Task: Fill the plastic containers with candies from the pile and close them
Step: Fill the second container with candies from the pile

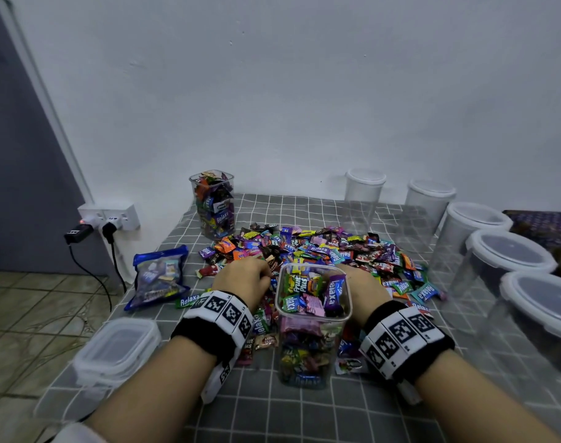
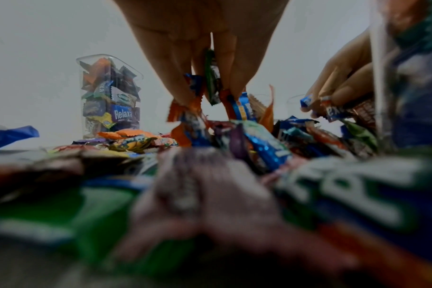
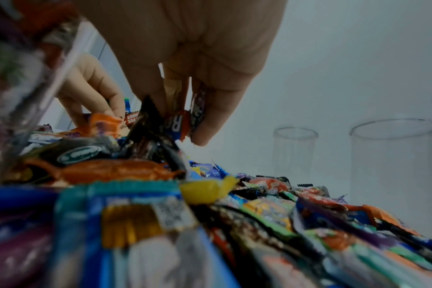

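Both hands gather sweets from the pile to top up the near jar.

Two grips first: the left hand has its fingers curled down round a small bunch of wrappers, green, blue and orange, at the near left edge of the candy pile; the right hand pinches a few sweets between thumb and fingers, behind and just right of the jar. That square open jar stands between the wrists, already heaped close to its rim, so this looks like the last handful or two of filling. Next, each hand must lift clear and drop its load into the mouth without spilling, and then a lid is needed. A second full jar stands far left, lidless. Empty tubs line the right side; stacked lids sit near left.
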Available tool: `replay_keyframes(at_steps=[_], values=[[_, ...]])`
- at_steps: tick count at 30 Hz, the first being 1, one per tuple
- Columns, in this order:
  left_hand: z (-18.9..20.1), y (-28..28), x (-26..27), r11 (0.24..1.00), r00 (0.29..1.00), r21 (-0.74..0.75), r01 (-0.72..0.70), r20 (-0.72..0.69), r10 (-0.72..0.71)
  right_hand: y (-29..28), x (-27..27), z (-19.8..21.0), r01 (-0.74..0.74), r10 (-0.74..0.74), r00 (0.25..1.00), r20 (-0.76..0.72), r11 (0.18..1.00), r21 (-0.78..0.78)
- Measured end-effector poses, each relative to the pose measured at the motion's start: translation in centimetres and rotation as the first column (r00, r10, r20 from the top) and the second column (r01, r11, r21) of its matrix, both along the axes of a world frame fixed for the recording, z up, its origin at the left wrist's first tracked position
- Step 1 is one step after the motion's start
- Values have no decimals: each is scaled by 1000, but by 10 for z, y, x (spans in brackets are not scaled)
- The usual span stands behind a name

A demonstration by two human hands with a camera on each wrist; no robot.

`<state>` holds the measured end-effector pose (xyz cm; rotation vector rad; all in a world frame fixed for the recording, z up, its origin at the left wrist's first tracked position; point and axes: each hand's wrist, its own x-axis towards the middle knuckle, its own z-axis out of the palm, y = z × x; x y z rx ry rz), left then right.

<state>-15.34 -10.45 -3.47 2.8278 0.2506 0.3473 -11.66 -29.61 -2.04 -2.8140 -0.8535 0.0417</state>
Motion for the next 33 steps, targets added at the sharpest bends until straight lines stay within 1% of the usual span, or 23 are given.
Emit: replay_keyframes(at_steps=[2,5,8,12,15,20,23,26,28,33], values=[[0,0,-1,1000,999,-6,-4,34,4,-3,3,-1,15,-16,999,41,1000,27],[0,1,-1,1000,998,-20,-2,61,3,-9,6,-2,37,-54,993,109,988,149],[0,2,0,1000,997,-21,-5,75,6,-21,8,-5,52,-105,978,180,959,277],[0,2,0,1000,997,-14,-3,74,4,-31,6,-2,42,-141,966,218,913,406],[1,2,0,1000,997,-13,1,73,0,-32,2,8,-22,-146,946,290,862,507],[1,2,0,999,998,-34,-6,68,8,-26,-13,35,-208,-120,896,428,737,642],[1,2,0,999,998,-48,-9,65,12,-18,-27,47,-282,-57,896,441,694,663],[-1,3,1,999,998,-47,-11,59,13,-11,-41,49,-340,38,898,439,692,637],[-2,4,1,999,998,-45,-11,59,14,-7,-47,47,-362,88,897,433,708,606],[-3,5,3,999,997,-51,-4,73,8,-3,-58,44,-375,180,901,395,780,500]])
